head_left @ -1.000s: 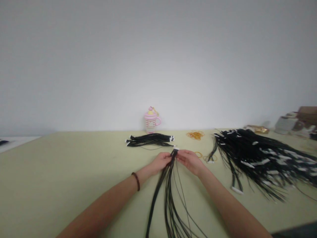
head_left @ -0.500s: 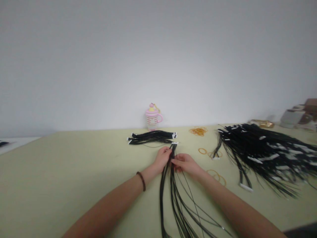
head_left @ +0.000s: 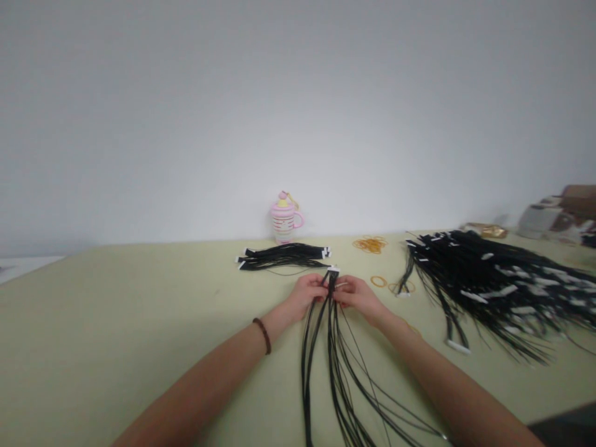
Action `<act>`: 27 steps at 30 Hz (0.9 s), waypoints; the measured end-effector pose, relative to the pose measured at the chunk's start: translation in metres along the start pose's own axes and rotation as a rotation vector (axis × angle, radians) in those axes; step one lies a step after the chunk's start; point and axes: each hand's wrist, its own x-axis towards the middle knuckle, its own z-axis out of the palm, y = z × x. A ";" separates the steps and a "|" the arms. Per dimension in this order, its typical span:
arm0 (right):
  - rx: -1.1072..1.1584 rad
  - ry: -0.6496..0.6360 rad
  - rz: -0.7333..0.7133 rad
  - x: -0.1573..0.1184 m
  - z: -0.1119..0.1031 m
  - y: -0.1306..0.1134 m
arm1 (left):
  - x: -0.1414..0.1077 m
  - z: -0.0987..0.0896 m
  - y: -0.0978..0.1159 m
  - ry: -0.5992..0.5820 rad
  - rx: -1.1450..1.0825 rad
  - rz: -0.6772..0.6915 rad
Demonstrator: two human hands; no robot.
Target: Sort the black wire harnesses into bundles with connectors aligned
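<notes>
My left hand (head_left: 310, 294) and my right hand (head_left: 354, 294) meet at the upper end of a black cable bundle (head_left: 331, 329), just below its white connector (head_left: 333, 269). Fingers of my left hand are closed on the cables from the left side. From the right, my right hand pinches the same bundle near the connector. Loose strands fan down toward the bottom edge of the view. Beyond my hands lies a stack of black cable bundles (head_left: 286, 254) with white connectors at both ends.
Right of my hands is a large pile of black cables (head_left: 488, 273) with white connectors. Yellow rubber bands (head_left: 370, 244) lie in a heap, with a separate band (head_left: 379, 281) nearer. A pink striped cup (head_left: 284, 222) stands by the wall. Boxes (head_left: 577, 202) sit far right.
My right hand has moved up the bundle toward the connector. The connector now stands slightly farther right, and the cables below have spread a little between the left strands and the rest.
</notes>
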 end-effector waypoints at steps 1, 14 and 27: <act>-0.015 -0.019 -0.015 0.000 -0.001 -0.001 | 0.000 -0.001 0.001 -0.010 -0.004 -0.001; -0.310 -0.004 -0.219 -0.002 -0.004 0.004 | 0.000 -0.002 0.000 -0.014 -0.018 -0.011; -0.576 0.039 -0.670 -0.003 -0.008 -0.002 | 0.002 -0.003 -0.004 -0.123 -0.054 0.032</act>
